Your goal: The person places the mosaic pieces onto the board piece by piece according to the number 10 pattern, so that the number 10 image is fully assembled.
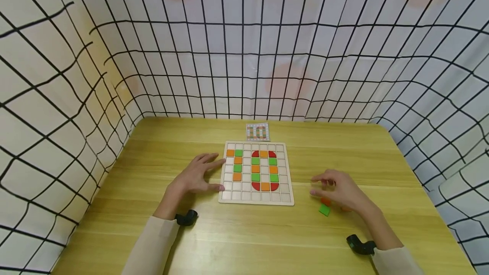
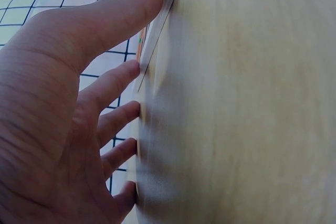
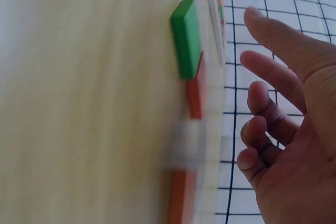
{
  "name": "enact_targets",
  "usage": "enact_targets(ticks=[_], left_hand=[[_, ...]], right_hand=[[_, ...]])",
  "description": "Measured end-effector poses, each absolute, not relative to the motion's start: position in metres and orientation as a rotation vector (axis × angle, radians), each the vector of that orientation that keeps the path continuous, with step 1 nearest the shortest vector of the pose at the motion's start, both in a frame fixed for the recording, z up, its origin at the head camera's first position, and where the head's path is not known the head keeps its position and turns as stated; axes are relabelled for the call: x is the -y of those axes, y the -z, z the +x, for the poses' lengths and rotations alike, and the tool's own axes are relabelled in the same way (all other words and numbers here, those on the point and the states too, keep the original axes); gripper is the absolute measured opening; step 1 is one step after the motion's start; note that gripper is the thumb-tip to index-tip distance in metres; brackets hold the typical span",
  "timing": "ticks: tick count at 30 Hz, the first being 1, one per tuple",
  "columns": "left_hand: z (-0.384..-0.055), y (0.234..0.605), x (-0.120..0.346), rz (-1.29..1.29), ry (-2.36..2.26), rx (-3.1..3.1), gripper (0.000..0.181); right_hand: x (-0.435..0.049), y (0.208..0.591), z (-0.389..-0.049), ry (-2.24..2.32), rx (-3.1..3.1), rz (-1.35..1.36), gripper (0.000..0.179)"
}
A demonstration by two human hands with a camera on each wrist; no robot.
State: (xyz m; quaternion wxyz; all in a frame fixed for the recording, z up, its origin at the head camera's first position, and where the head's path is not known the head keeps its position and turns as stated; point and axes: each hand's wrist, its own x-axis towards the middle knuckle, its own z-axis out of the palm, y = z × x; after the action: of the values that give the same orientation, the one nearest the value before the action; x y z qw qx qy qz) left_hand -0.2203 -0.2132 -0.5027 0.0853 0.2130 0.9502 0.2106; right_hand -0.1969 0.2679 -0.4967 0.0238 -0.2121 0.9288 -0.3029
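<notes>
A square pale wooden grid board (image 1: 282, 198) lies mid-table, with orange, green and red tiles set in its cells. These form a rounded ring on the right and a shorter hooked column on the left. My left hand (image 1: 195, 175) is spread at the board's left edge, thumb and index fingertips right at the rim; its other fingertips rest on the table in the left wrist view. Over loose tiles to the right hovers my right hand (image 1: 341, 188), fingers loosely bent, holding nothing. Below it lie a green tile (image 3: 185, 38), a reddish-orange tile (image 3: 196, 93) and another orange tile (image 3: 181, 195).
Just behind the board lies a small printed card (image 1: 257, 132) showing a coloured grid pattern. A white sheet with black grid lines (image 1: 244, 67) encloses the back and sides of the wooden table (image 1: 244, 241). Each wrist wears a black camera (image 1: 186, 217).
</notes>
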Motion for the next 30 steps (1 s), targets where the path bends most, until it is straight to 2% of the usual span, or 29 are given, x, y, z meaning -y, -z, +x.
enact_targets(ticks=[11, 20, 26, 30], left_hand=[[-0.223, 0.505, 0.213, 0.643, -0.626, -2.829, 0.094], [-0.22, 0.505, 0.215, 0.628, -0.637, -2.825, 0.093], [-0.22, 0.505, 0.214, 0.622, -0.646, -2.822, 0.093], [-0.221, 0.504, 0.214, 0.618, -0.636, -2.823, 0.093]], right_hand=[[-0.293, 0.501, -0.174, 0.852, -2.827, -0.662, 0.046], [-0.298, 0.506, -0.17, 0.843, -2.869, -0.689, 0.032], [-0.298, 0.505, -0.171, 0.861, -2.858, -0.661, 0.037], [-0.297, 0.504, -0.173, 0.846, -2.873, -0.661, 0.034]])
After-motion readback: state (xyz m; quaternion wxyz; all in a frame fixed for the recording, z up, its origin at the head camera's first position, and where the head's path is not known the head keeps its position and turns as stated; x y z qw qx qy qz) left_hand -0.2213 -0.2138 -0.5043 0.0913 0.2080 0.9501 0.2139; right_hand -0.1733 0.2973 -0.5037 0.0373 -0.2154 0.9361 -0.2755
